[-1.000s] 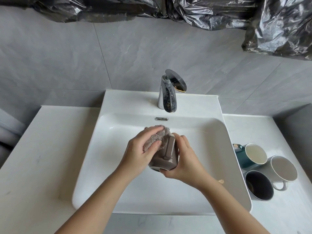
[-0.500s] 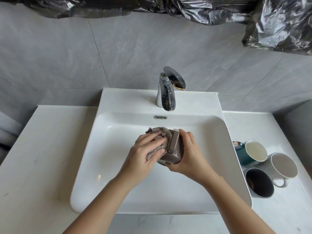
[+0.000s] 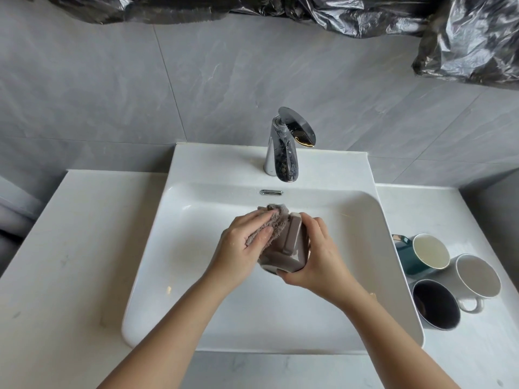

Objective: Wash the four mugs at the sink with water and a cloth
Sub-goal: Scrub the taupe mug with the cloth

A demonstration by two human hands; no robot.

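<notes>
Over the white sink (image 3: pixel 196 276) I hold a taupe mug (image 3: pixel 289 248) on its side, handle up, mouth toward me. My right hand (image 3: pixel 317 254) grips its right side. My left hand (image 3: pixel 241 248) presses a grey-brown fluffy cloth (image 3: pixel 269 223) against the mug's left side and base. On the counter to the right stand three more mugs: a teal mug (image 3: pixel 421 255) with a pale inside, a white mug (image 3: pixel 477 280), and a dark mug (image 3: pixel 435 304). No water runs from the chrome tap (image 3: pixel 283 153).
White countertop (image 3: pixel 70 262) extends left of the sink. A grey tiled wall (image 3: pixel 112 94) rises behind, with crumpled black plastic sheeting (image 3: pixel 463 37) hanging along the top. The three mugs crowd the narrow counter right of the basin.
The mug has turned slightly in my hands, and the cloth has slid along its side and base. The other three mugs have not moved.
</notes>
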